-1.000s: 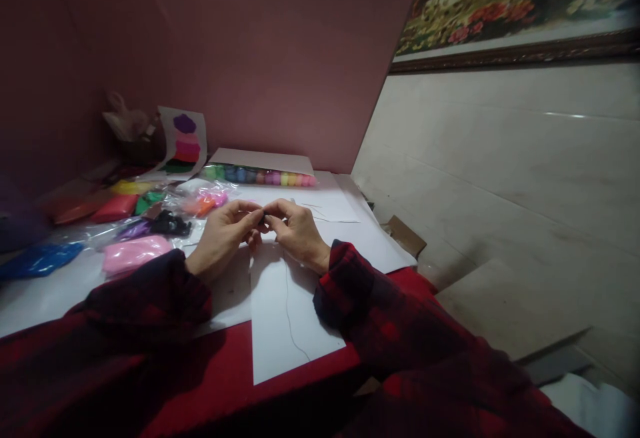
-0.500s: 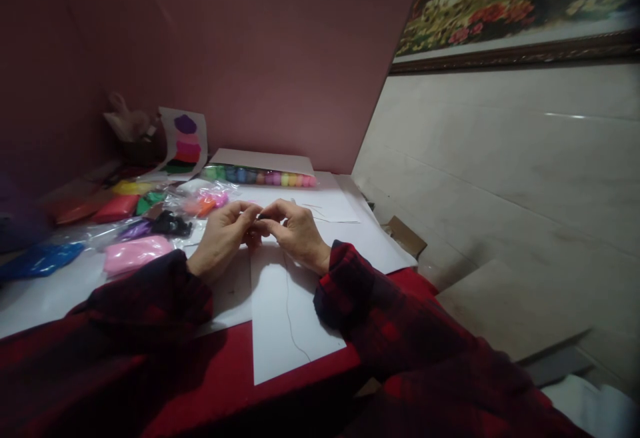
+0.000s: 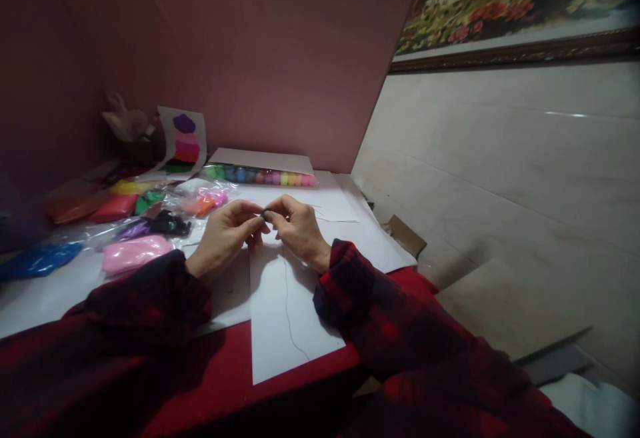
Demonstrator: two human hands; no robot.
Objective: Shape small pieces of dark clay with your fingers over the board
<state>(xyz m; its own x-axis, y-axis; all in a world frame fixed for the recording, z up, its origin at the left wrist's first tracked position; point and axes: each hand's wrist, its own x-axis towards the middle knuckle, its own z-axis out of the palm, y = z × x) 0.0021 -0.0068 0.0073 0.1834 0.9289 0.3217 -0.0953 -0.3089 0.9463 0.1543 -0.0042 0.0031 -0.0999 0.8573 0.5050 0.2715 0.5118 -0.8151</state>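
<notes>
A small black piece of modelling clay (image 3: 265, 213) is pinched between the fingertips of both hands, above the table. My left hand (image 3: 224, 235) is closed on its left side, thumb against forefinger. From the right, my right hand (image 3: 301, 233) grips it the same way. Below lies a white sheet of paper (image 3: 280, 338) with a thin wavy line drawn on it, partly hidden by the hands. An opened-looking bag of black clay (image 3: 171, 223) sits left of my left hand, beside a pink clay pack (image 3: 135, 255).
More clay packs lie to the left: blue (image 3: 43, 260), red (image 3: 116, 209) and others. A clear pack of multicoloured clay (image 3: 265, 176) lies at the back, near a propped picture (image 3: 186, 145). The red-covered table edge (image 3: 220, 365) is close to me; a tiled wall (image 3: 490, 158) stands right.
Both hands have shifted their fingers around the black clay, which shows more plainly now as a small rounded lump. The things on the table stay where they were.
</notes>
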